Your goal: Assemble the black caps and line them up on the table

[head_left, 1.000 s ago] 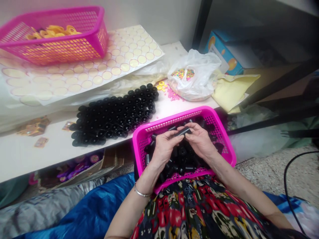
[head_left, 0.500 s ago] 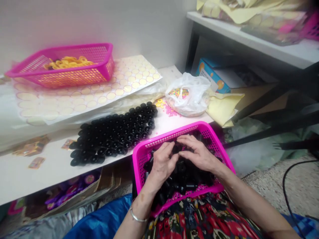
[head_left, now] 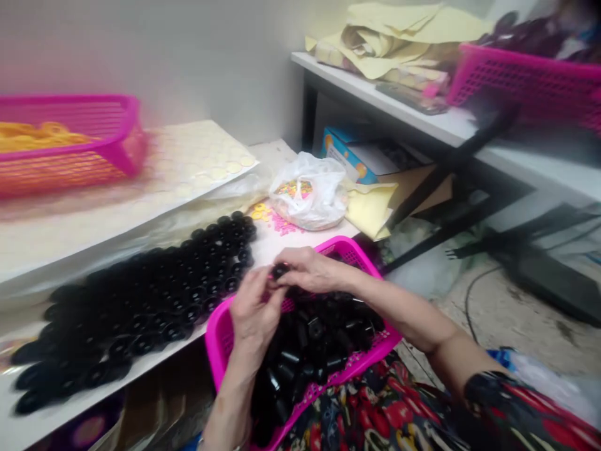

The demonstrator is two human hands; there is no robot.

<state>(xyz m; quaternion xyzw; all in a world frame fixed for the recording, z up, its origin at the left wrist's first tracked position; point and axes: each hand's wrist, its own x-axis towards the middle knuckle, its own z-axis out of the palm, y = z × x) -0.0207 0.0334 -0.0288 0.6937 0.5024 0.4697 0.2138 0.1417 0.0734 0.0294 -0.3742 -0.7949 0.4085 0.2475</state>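
A small black round plastic piece (head_left: pixel 280 270) shows between the fingertips of both hands. My right hand (head_left: pixel 307 269) pinches it from the right with thumb and fingers. My left hand (head_left: pixel 256 307) is closed on it from the left, its fingertips partly hidden. Both hands are over the far left rim of a pink plastic basket (head_left: pixel 216 341). Many loose black cylindrical pieces (head_left: pixel 312 329) fill that basket, which rests against the lap. Just left of it, black round pieces (head_left: pixel 154 294) stand in close rows on the white table.
A white plastic bag (head_left: pixel 323 188) with colourful bits lies behind the basket, near scattered pink pieces (head_left: pixel 286 224). Another pink basket (head_left: pixel 126 138) with yellow parts stands at the left on a sticker sheet (head_left: pixel 201 147). A shelf (head_left: pixel 404 103) juts in at the right.
The view has swung right and down. My hands have risen from among the black pieces inside the basket to its far left rim, with one piece now showing between them.
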